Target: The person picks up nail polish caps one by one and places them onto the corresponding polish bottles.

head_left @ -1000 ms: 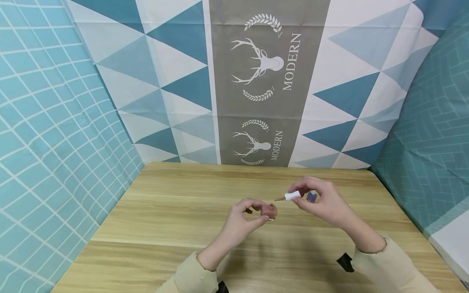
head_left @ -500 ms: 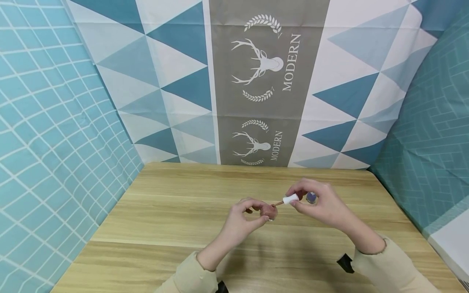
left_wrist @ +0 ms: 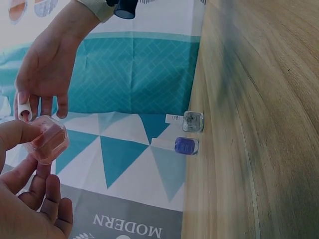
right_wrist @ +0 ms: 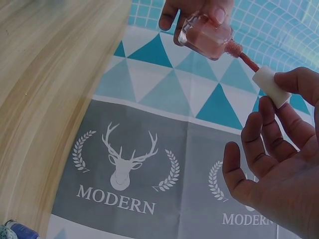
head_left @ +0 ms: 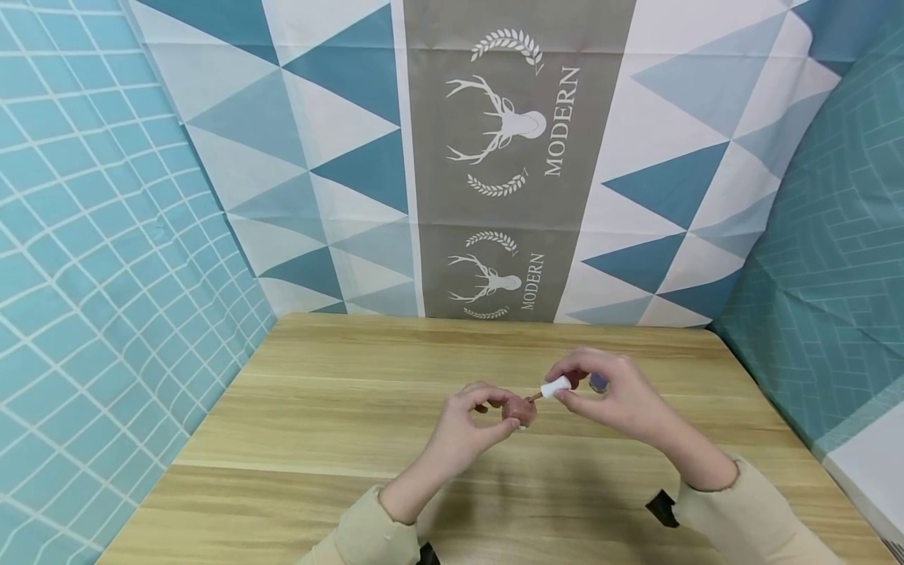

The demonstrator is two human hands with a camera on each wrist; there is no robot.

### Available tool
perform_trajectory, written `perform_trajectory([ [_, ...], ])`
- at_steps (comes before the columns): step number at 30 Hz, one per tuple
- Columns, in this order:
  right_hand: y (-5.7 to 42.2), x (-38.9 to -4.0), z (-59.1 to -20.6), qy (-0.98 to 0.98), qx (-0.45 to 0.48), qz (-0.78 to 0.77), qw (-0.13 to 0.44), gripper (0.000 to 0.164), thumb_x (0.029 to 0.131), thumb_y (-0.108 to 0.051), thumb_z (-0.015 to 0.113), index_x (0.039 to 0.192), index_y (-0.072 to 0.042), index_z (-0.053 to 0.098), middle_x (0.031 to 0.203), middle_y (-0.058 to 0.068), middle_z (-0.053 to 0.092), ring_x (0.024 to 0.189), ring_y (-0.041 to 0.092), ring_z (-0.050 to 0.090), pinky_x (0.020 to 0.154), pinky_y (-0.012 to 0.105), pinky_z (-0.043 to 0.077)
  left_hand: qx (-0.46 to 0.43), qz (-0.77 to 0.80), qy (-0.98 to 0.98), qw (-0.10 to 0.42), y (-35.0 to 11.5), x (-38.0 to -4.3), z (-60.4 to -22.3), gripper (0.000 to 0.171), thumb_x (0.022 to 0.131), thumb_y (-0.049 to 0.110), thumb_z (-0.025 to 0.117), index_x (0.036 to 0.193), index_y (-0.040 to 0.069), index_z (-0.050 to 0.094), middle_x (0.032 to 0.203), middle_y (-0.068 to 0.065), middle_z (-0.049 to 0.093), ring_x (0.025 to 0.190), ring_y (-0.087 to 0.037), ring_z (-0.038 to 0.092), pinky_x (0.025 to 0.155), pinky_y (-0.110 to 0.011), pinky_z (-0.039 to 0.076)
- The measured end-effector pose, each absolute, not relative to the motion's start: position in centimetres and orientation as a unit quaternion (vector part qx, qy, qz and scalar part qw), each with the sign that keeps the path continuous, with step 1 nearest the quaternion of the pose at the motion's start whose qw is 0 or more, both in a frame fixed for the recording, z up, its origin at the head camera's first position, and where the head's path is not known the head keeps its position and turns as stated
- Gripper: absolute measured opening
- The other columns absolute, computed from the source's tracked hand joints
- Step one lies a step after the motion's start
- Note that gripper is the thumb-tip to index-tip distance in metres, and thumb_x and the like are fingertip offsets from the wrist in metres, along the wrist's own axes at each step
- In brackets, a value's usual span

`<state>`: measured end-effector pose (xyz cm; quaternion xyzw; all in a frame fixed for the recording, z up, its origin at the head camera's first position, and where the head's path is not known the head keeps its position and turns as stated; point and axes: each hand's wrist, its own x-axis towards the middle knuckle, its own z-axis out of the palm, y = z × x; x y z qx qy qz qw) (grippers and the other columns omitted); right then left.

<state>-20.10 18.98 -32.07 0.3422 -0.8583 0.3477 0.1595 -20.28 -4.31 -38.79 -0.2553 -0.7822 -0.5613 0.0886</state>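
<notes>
A glass nail polish bottle (head_left: 519, 411) of pinkish liquid is gripped between the thumb and fingers of my left hand (head_left: 466, 430), above the table. My right hand (head_left: 617, 400) pinches the white cap (head_left: 555, 387), whose brush stem (right_wrist: 248, 62) is coated in the same pink. The far end of that stem enters the open neck (right_wrist: 233, 48) in the right wrist view, so the bristles are hidden. Bottle and cap are tilted toward each other. In the left wrist view the bottle covers part of my right fingertips.
Two more polish bottles, one purple-blue (left_wrist: 186, 145) and one clear with greyish contents (left_wrist: 193, 121), stand on the wooden table (head_left: 353, 408) beyond my right hand. A patterned cloth backdrop (head_left: 487, 157) rises behind the table's far edge, with blue cloths at both sides.
The brush was apart from the bottle a second ago, and its tip now sits in the neck. My right hand has shifted slightly left and down; my left hand has stayed nearly still.
</notes>
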Motion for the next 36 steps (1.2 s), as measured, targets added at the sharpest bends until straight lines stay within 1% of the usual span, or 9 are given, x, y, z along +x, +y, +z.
perform_trajectory([
  [4, 18.8, -20.1, -32.1, -0.859, 0.344, 0.347, 0.154, 0.019, 0.081, -0.012, 0.074, 0.097, -0.020, 0.068, 0.090, -0.014, 0.062, 0.077, 0.004, 0.055, 0.069, 0.024, 0.049, -0.248, -0.564, -0.784, 0.081, -4.2, -20.2, -38.7, 0.024, 0.075, 0.011, 0.078, 0.097, 0.015, 0.071, 0.093, 0.006, 0.069, 0.093, -0.017, 0.059, 0.080, -0.036, 0.046],
  [9, 18.7, -20.1, -32.1, -0.860, 0.346, 0.343, 0.150, 0.018, 0.082, -0.012, 0.073, 0.098, -0.020, 0.068, 0.090, -0.013, 0.063, 0.077, 0.004, 0.055, 0.069, 0.024, 0.049, -0.242, -0.565, -0.786, 0.070, -4.1, -19.2, -37.2, 0.023, 0.076, 0.004, 0.076, 0.098, 0.006, 0.071, 0.093, -0.004, 0.070, 0.093, -0.024, 0.059, 0.081, -0.041, 0.046],
  [12, 18.7, -20.0, -32.0, -0.859, 0.350, 0.340, 0.153, 0.019, 0.081, -0.011, 0.073, 0.098, -0.020, 0.068, 0.090, -0.012, 0.064, 0.077, 0.004, 0.054, 0.069, 0.023, 0.049, -0.243, -0.565, -0.786, 0.065, -4.2, -18.4, -35.9, 0.022, 0.076, 0.002, 0.074, 0.098, 0.003, 0.070, 0.094, -0.008, 0.070, 0.093, -0.026, 0.059, 0.081, -0.042, 0.047],
  [17, 18.6, -20.1, -32.0, -0.859, 0.354, 0.335, 0.156, 0.020, 0.081, -0.011, 0.073, 0.097, -0.022, 0.068, 0.089, -0.014, 0.063, 0.076, 0.003, 0.054, 0.068, 0.023, 0.048, -0.246, -0.563, -0.787, 0.063, -4.3, -17.9, -35.0, 0.021, 0.077, 0.002, 0.074, 0.097, 0.002, 0.070, 0.094, -0.008, 0.070, 0.093, -0.026, 0.059, 0.081, -0.042, 0.047],
  [24, 18.5, -20.1, -32.1, -0.857, 0.363, 0.331, 0.157, 0.021, 0.081, -0.012, 0.073, 0.097, -0.025, 0.067, 0.088, -0.016, 0.062, 0.075, 0.002, 0.053, 0.066, 0.024, 0.047, -0.247, -0.568, -0.783, 0.060, -4.2, -18.0, -35.3, 0.021, 0.077, 0.002, 0.074, 0.098, 0.002, 0.070, 0.095, -0.007, 0.070, 0.093, -0.025, 0.059, 0.082, -0.042, 0.047],
  [31, 18.3, -20.1, -32.2, -0.851, 0.373, 0.333, 0.161, 0.020, 0.082, -0.011, 0.072, 0.097, -0.023, 0.067, 0.088, -0.015, 0.063, 0.076, 0.003, 0.053, 0.068, 0.023, 0.044, -0.250, -0.569, -0.781, 0.059, -4.2, -18.0, -35.4, 0.021, 0.078, 0.003, 0.074, 0.098, 0.003, 0.070, 0.096, -0.007, 0.070, 0.094, -0.025, 0.060, 0.082, -0.041, 0.047],
  [36, 18.2, -20.1, -32.2, -0.848, 0.377, 0.338, 0.159, 0.020, 0.082, -0.010, 0.072, 0.097, -0.022, 0.068, 0.087, -0.014, 0.063, 0.076, 0.003, 0.053, 0.069, 0.022, 0.046, -0.250, -0.567, -0.782, 0.056, -4.1, -17.9, -35.2, 0.021, 0.077, 0.001, 0.073, 0.098, 0.001, 0.070, 0.097, -0.009, 0.070, 0.094, -0.026, 0.060, 0.082, -0.042, 0.047],
])
